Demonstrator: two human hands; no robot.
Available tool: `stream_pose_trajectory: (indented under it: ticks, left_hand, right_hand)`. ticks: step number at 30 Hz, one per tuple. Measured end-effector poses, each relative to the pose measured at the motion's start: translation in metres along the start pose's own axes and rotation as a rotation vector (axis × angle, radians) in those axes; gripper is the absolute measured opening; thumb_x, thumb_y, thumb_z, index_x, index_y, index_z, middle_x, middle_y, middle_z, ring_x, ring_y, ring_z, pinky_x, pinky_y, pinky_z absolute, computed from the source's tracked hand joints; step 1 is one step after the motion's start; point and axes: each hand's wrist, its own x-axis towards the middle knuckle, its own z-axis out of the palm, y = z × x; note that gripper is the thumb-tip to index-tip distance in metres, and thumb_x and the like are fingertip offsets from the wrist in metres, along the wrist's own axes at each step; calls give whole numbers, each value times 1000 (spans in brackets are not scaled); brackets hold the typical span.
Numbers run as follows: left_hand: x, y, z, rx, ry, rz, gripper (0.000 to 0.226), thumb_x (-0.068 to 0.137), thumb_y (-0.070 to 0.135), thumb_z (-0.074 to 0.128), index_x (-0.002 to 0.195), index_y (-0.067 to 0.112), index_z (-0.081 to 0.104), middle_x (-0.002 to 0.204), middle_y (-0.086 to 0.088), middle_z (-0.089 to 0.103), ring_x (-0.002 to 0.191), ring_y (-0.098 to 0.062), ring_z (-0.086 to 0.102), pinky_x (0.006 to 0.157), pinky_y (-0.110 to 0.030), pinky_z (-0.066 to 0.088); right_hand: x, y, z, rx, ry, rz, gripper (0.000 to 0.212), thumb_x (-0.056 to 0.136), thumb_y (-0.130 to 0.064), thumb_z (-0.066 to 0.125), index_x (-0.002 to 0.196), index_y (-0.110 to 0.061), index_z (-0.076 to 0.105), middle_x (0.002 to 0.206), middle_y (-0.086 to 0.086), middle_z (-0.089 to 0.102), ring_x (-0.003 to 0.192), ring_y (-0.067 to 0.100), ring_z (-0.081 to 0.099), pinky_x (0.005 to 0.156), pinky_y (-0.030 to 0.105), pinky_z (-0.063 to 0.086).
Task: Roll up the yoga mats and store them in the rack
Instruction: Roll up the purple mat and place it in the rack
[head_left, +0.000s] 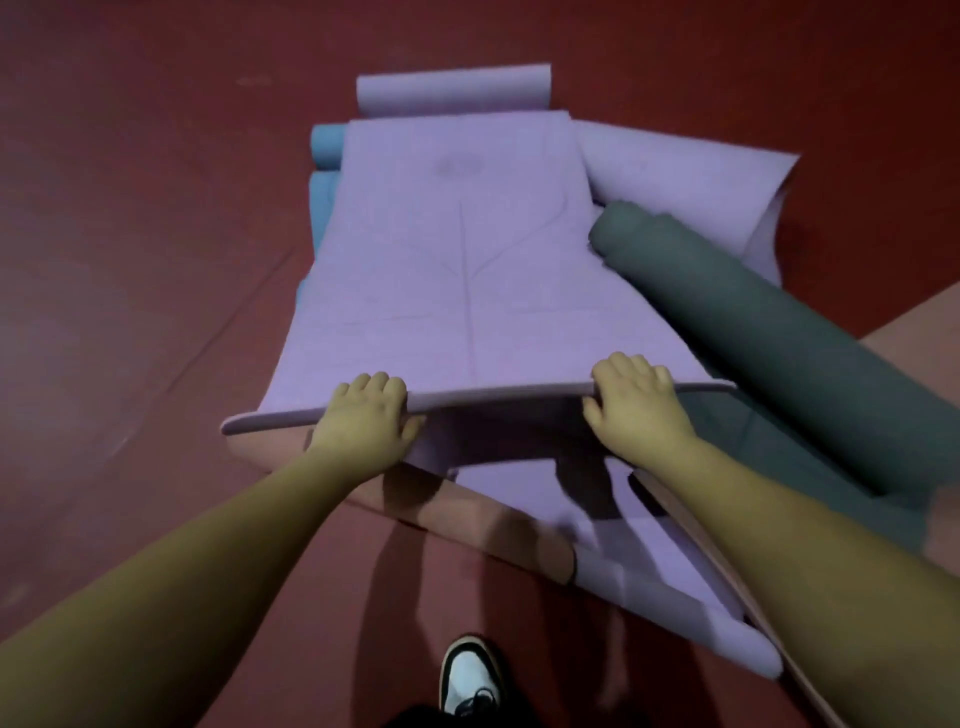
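Right now, on the head view, both hands sit on the near short edge of the lilac mat (467, 249). My left hand (363, 415) grips that edge at about 7 o'clock of the frame's centre, fingers curled over the top and thumb underneath; my right hand (636, 402) grips the same edge at about 4 o'clock, in the same fashion. Both are clenched on the mat, and the edge is lifted off whatever lies below, bowing a little between the two hands and drooping past each.

What the next move turns on, I judge, is direction: the mat's long axis runs straight away from the grip toward 12 o'clock, so a roll would have to travel forward along it. The two hands are about equally near, spaced evenly either side of the printed centre line, which should keep a roll square.

The mat looks like thin, matte foam, flexible but holding a soft curve, with faint alignment lines on top. Its far end lies at a lilac roll (452, 88) at 12 o'clock. A thick grey-green roll (779, 332) lies beside it at 3 o'clock, angled, touching or nearly touching the right margin. Blue rolls (324, 176) peek out at 10 o'clock. More lilac sheet (691, 171) fans out at 1 o'clock. Underneath, near 6 o'clock, are a pinkish mat (467, 514) and further lilac layers. The floor (130, 234) is dull red. My shoe (470, 675) shows at the bottom. No rack is visible.
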Motion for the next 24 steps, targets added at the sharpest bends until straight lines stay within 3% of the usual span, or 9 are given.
stream_pose_trajectory:
  ticks: [3,7,10,15,17,19,21,22,24]
  left_hand:
    - [-15,6,-69,5,151,34,46,84,57,37,75,13,48,73,-11,55,69,-34,55,63,-41,42]
    - [-67,23,-159,-21,237,37,53,91,58,31,75,12,50,72,-13,56,69,-35,55,64,-42,41]
    - [-133,36,-209,-48,278,35,51,95,51,27,74,11,52,70,-12,55,68,-36,55,63,-43,43]
    - [-198,44,-235,-40,267,30,52,96,46,28,71,8,54,65,-15,57,63,-39,58,57,-43,44]
    - [-222,48,-240,-13,223,66,60,96,47,20,83,6,62,71,-15,60,67,-38,59,59,-44,45]
    - [-242,54,-246,88,186,109,55,101,38,21,117,10,66,88,-13,65,79,-38,61,65,-46,48]
    - [-260,64,-253,120,115,69,42,106,27,31,145,18,45,112,-10,63,97,-36,61,73,-42,46]
    - [-269,72,-257,87,51,22,47,107,26,31,153,21,30,122,-9,59,104,-34,59,74,-39,42]
    - [-289,84,-262,84,-63,-48,51,107,28,29,157,22,18,125,-8,56,109,-32,58,75,-39,40]
  right_hand:
    - [-18,-12,-69,-21,60,24,21,80,-23,68,90,-8,57,94,14,56,91,35,53,77,44,38]
    - [-73,-41,-157,-29,77,61,23,88,-29,59,98,-8,55,103,13,54,102,33,49,86,45,35]
    - [-137,-68,-207,-17,131,64,26,87,-35,53,94,-9,55,98,13,54,99,34,50,82,44,35]
    - [-211,-94,-240,32,207,-10,49,87,-54,28,86,-13,56,89,9,55,89,31,51,76,43,35]
    - [-237,-100,-251,33,231,8,53,91,-52,23,83,-14,58,87,8,57,88,32,54,74,42,35]
    - [-258,-105,-260,41,242,20,55,92,-51,20,79,-15,59,83,7,59,87,33,56,74,43,36]
    - [-278,-109,-267,50,239,7,55,91,-52,19,75,-17,59,81,5,59,87,31,56,74,41,36]
    - [-288,-110,-270,50,227,-4,55,91,-53,19,74,-18,58,80,4,60,86,31,55,73,40,34]
    - [-307,-113,-270,43,219,-30,54,91,-53,19,70,-20,55,77,3,60,84,30,56,71,38,32]
